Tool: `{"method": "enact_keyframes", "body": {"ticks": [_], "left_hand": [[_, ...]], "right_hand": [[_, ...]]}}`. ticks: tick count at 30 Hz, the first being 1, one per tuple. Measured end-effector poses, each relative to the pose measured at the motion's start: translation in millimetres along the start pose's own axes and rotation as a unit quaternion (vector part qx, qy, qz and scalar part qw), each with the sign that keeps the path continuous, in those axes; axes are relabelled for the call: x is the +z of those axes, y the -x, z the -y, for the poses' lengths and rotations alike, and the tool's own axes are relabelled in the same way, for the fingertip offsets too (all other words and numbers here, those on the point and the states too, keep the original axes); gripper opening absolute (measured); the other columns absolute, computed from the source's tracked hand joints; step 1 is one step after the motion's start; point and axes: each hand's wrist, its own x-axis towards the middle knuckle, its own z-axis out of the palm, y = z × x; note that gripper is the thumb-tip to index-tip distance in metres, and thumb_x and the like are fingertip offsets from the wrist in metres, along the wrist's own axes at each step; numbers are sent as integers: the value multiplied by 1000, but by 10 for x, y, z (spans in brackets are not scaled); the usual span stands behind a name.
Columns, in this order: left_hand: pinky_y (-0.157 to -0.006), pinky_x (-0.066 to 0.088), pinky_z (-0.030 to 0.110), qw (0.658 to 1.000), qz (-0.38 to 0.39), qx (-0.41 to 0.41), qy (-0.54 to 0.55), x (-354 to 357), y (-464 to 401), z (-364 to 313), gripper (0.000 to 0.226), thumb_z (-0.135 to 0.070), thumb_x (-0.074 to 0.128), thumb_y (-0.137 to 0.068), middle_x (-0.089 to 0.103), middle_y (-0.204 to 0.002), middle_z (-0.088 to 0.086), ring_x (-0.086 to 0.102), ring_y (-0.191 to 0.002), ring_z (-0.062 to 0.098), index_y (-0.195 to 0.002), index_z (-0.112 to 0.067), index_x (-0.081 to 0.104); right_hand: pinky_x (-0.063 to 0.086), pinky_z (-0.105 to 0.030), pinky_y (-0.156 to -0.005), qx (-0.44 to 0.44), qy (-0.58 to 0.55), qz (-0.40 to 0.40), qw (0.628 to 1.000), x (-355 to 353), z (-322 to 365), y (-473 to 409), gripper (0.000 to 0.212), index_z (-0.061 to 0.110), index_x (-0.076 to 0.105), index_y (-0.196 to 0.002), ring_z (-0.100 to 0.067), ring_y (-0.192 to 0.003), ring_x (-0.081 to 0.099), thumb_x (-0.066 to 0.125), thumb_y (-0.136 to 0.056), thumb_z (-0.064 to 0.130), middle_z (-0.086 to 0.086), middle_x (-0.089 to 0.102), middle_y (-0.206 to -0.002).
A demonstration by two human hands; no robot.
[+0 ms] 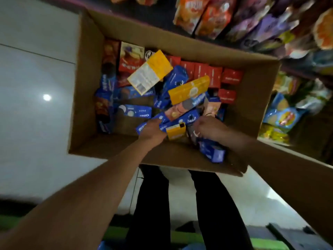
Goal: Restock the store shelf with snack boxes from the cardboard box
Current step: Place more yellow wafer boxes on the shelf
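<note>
Seen from the head camera, an open cardboard box [86, 83] is set on a glossy white tiled floor [36, 87], in which a ceiling light is mirrored at nine o'clock. Store shelves [270, 42] packed with orange, purple and blue snack bags are ranged from twelve to three o'clock, just beyond the box's far and right walls. Dark trouser legs [149, 204] are seen at six o'clock.

The box is filled with a jumble of snack boxes: blue Oreo boxes [138, 111], the brand name readable on one, red boxes [205, 73] lined up along the far side with small print too blurred to read, and yellow boxes [153, 71] lying tilted on top.

The left hand [153, 130] is reached into the near part of the box, its fingers curled onto a blue box [142, 128]. The right hand [209, 127] is lowered beside it; whether its fingers are pinching anything cannot be told. A small yellow box [175, 132] is caught between the two hands.
</note>
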Motion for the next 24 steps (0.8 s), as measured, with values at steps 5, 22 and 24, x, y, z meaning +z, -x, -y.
{"method": "enact_keyframes", "body": {"ticks": [5, 22, 24], "left_hand": [[-98, 46, 47, 997, 18, 38, -66, 463, -557, 58, 63, -27, 66, -88, 42, -145, 12, 47, -128, 34, -145, -18, 39], [-67, 51, 27, 944, 87, 71, 310, -516, -488, -53, 13, -17, 67, -90, 70, -91, -1, 65, -80, 15, -101, -24, 63], [-72, 51, 31, 938, 71, 79, 329, -628, -533, -161, 18, -19, 68, -90, 69, -99, -1, 65, -90, 18, -107, -24, 61]], "right_hand": [[37, -37, -64, 32, -83, 10, 996, 320, -104, -587, 33, -10, 55, -120, -28, -74, 43, 46, -97, 12, -30, 52, -91], [55, -33, -86, -68, -296, 67, 950, 344, -354, -673, 41, 40, 65, -116, -16, -104, 68, 76, -82, 21, 14, 70, -115], [56, -27, -78, -92, -344, 92, 930, 277, -312, -671, 40, 42, 66, -117, -8, -99, 70, 74, -84, 22, 18, 71, -114]]}}
